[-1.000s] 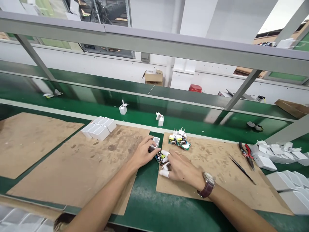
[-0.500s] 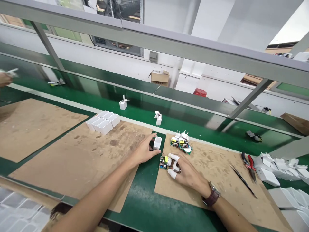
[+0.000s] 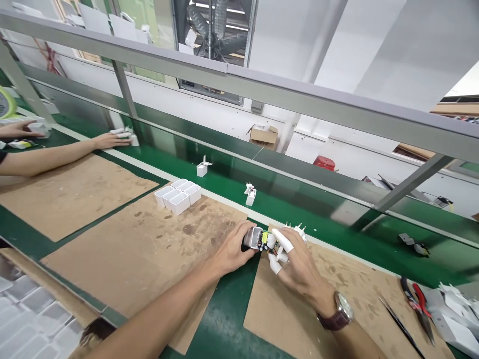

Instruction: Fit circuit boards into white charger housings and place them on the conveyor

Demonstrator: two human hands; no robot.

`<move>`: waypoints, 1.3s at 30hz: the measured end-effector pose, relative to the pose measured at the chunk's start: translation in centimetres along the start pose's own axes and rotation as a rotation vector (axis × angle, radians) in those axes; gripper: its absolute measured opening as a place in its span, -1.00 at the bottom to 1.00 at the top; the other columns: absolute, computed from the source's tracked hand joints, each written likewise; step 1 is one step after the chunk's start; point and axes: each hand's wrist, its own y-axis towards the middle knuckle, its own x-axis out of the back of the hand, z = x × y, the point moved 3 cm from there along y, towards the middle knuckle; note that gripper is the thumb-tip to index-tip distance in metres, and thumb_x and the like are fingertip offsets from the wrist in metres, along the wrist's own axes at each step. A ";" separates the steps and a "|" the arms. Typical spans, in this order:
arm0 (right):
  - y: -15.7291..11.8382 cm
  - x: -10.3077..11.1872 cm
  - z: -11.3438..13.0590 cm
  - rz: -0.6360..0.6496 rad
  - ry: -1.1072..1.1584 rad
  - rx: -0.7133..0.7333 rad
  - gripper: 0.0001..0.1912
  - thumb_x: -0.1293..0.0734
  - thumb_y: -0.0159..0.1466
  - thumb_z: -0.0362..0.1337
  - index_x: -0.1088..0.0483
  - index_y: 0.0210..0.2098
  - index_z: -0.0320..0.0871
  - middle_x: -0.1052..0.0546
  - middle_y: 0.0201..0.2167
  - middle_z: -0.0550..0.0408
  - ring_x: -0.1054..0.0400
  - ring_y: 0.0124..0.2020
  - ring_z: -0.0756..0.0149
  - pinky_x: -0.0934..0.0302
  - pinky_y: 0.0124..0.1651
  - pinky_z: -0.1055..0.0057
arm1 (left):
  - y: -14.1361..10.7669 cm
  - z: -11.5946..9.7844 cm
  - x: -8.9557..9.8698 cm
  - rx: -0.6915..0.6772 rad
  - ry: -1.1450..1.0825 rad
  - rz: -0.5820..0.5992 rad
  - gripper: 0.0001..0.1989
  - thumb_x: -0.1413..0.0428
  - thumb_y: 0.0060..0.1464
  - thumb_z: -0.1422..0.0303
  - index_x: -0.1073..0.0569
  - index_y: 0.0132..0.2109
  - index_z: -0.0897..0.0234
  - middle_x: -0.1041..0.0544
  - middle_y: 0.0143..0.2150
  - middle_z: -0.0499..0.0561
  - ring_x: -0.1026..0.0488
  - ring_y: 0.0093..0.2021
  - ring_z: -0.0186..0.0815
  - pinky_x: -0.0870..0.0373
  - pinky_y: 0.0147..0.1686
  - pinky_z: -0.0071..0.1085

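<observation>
My left hand (image 3: pixel 236 249) is closed around a small white plastic charger case (image 3: pixel 253 238), tilted with its open end toward the right. In my right hand (image 3: pixel 290 259), with white covers on the fingertips, is a charger circuit board (image 3: pixel 266 240) with a yellow part and a white plug piece. The board's left end meets the mouth of the case; how far inside it reaches I cannot tell. Behind my right hand, white plug pieces (image 3: pixel 299 230) show, partly hidden by the fingers.
Several open white cases (image 3: pixel 177 195) stand on the left cardboard sheet (image 3: pixel 123 264). Two cases with plugs (image 3: pixel 202 168) sit on the green belt. Tweezers (image 3: pixel 400 324) and red-handled pliers (image 3: pixel 419 304) lie right, beside more white parts (image 3: pixel 454 319). A co-worker's hand (image 3: pixel 112 139) reaches the belt at left.
My right hand has lifted the circuit board off the cardboard to the case's mouth. My left hand has turned the case toward it. The view has shifted left; a co-worker's arms now show.
</observation>
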 end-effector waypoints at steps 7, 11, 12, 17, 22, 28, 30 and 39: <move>0.0 0.1 0.0 0.029 0.016 -0.030 -0.26 -0.29 0.40 -0.42 0.04 0.48 -0.07 -0.41 0.19 -0.22 -0.31 0.21 -0.08 -0.34 0.17 -0.14 | 0.0 -0.4 0.0 -0.058 0.058 0.032 -0.43 -0.19 0.07 0.60 -0.31 0.20 0.15 -0.43 0.18 0.14 -0.42 0.23 -0.07 -0.43 0.24 -0.12; 0.1 0.2 0.0 0.018 0.002 -0.035 -0.25 -0.28 0.38 -0.44 0.04 0.48 -0.07 -0.43 0.15 -0.22 -0.33 0.19 -0.07 -0.36 0.16 -0.13 | -0.2 -0.3 -0.3 -0.093 0.091 0.008 -0.40 -0.19 0.11 0.58 -0.28 0.25 0.13 -0.42 0.18 0.15 -0.40 0.24 -0.05 -0.42 0.25 -0.09; 0.1 0.1 0.0 0.021 -0.001 -0.036 -0.24 -0.28 0.37 -0.45 0.04 0.48 -0.07 -0.44 0.14 -0.22 -0.34 0.18 -0.07 -0.36 0.16 -0.13 | -0.2 -0.3 -0.3 -0.101 0.095 0.008 -0.41 -0.19 0.13 0.57 -0.28 0.26 0.13 -0.42 0.18 0.15 -0.41 0.24 -0.05 -0.43 0.25 -0.09; -0.1 -0.3 -0.2 0.048 -0.003 -0.038 -0.19 -0.27 0.34 -0.47 0.07 0.50 -0.07 -0.45 0.11 -0.21 -0.36 0.15 -0.08 -0.38 0.13 -0.12 | -0.2 -0.5 -0.5 -0.120 0.109 0.035 -0.44 -0.19 0.17 0.55 -0.28 0.26 0.11 -0.43 0.17 0.15 -0.42 0.22 -0.04 -0.44 0.23 -0.07; -0.3 -0.4 -0.3 0.070 -0.015 -0.047 -0.16 -0.27 0.31 -0.47 0.10 0.50 -0.08 -0.43 0.12 -0.23 -0.36 0.15 -0.11 -0.39 0.12 -0.12 | -0.3 -0.4 -0.7 -0.117 0.119 0.028 -0.42 -0.19 0.16 0.56 -0.28 0.27 0.10 -0.43 0.19 0.14 -0.41 0.24 -0.04 -0.43 0.24 -0.07; -0.5 -0.6 -0.4 0.073 -0.013 -0.045 -0.16 -0.28 0.29 -0.49 0.07 0.49 -0.13 -0.43 0.12 -0.23 -0.33 0.17 -0.10 -0.38 0.16 -0.10 | -0.4 -0.3 -0.8 -0.107 0.109 0.045 -0.43 -0.19 0.17 0.56 -0.27 0.26 0.09 -0.41 0.20 0.15 -0.40 0.24 -0.04 -0.43 0.24 -0.08; -0.6 -0.6 -0.5 0.069 -0.018 -0.040 -0.16 -0.28 0.30 -0.49 0.07 0.49 -0.13 -0.43 0.12 -0.23 -0.32 0.19 -0.09 -0.38 0.17 -0.10 | -0.4 -0.4 -0.8 -0.108 0.110 0.045 -0.42 -0.19 0.17 0.56 -0.27 0.26 0.10 -0.41 0.19 0.14 -0.40 0.24 -0.05 -0.43 0.24 -0.09; -0.3 -0.2 -0.3 0.066 -0.008 -0.056 -0.19 -0.30 0.34 -0.44 0.08 0.49 -0.08 -0.43 0.12 -0.23 -0.37 0.13 -0.08 -0.43 0.10 -0.07 | -0.3 -0.4 -0.8 -0.099 0.138 0.031 -0.40 -0.19 0.12 0.58 -0.29 0.26 0.10 -0.44 0.17 0.14 -0.44 0.22 -0.03 -0.46 0.21 -0.09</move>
